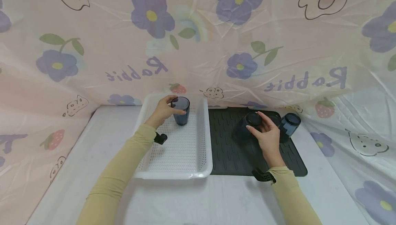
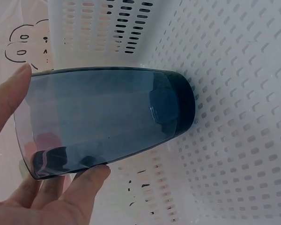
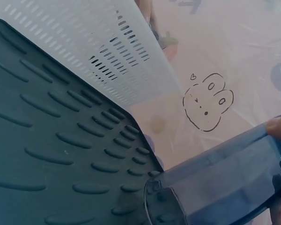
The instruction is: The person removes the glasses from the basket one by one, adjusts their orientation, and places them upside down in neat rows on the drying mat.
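Note:
My left hand (image 1: 164,111) pinches a blue-tinted drinking glass (image 1: 180,113) near its rim, thumb on one side and fingers on the other. Upright and slightly tilted, this glass is inside the white perforated basket (image 1: 171,175); whether its base touches the floor, I cannot tell. Over the dark ridged mat (image 1: 224,149), my right hand (image 1: 268,138) grips a second blue glass (image 3: 225,183) by its base end. That one is turned mouth down, its rim close to the mat. Another blue glass (image 1: 290,123) stands upside down just right of the right hand.
Basket and mat lie side by side on a white table (image 1: 229,201). A patterned curtain (image 1: 198,53) hangs close behind them and along both sides. Behind the right hand's fingers is another dark shape (image 1: 274,115), partly hidden.

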A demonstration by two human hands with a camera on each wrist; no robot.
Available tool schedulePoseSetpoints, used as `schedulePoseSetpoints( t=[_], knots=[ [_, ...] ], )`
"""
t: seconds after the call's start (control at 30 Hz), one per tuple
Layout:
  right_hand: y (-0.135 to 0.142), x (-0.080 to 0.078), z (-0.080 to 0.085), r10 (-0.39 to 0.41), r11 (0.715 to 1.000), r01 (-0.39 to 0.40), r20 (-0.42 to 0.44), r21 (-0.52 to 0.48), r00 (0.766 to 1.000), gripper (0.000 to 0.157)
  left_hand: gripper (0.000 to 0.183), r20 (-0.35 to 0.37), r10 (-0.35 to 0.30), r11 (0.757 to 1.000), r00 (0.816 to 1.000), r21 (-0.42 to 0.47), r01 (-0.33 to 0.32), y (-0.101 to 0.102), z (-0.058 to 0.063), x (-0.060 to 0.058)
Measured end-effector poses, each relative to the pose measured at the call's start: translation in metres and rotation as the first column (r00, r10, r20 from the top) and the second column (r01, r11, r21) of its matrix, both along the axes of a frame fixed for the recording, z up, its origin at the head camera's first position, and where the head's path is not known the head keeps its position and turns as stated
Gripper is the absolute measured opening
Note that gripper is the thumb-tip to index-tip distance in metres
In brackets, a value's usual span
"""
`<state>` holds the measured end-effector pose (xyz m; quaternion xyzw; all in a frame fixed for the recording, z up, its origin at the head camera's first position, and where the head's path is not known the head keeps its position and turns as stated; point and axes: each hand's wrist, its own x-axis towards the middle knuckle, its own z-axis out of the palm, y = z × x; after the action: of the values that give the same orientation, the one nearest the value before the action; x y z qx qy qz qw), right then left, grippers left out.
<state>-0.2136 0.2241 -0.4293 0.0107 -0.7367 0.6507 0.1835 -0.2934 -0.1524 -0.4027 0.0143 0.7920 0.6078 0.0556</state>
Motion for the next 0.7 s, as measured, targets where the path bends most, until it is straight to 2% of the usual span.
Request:
schedulePoseSetpoints(
  t=[0.4, 0.7],
  knots=[
    [0.0003, 0.0009, -0.0062, -0.003, 1.0, 0.003, -0.019, 0.024, 1.0, 0.067, 0.086, 0.023, 0.01, 1.0, 1.0, -0.01, -0.01, -0.0022, 0.0011, 0.0035],
    [0.0, 0.0, -0.0105, -0.022, 0.999, 0.022, 0.0, 0.046, 1.0, 0.067, 0.086, 0.029, 0.015, 1.0, 0.999, -0.01, -0.015, -0.0026, 0.0009, 0.0046]
  ],
)
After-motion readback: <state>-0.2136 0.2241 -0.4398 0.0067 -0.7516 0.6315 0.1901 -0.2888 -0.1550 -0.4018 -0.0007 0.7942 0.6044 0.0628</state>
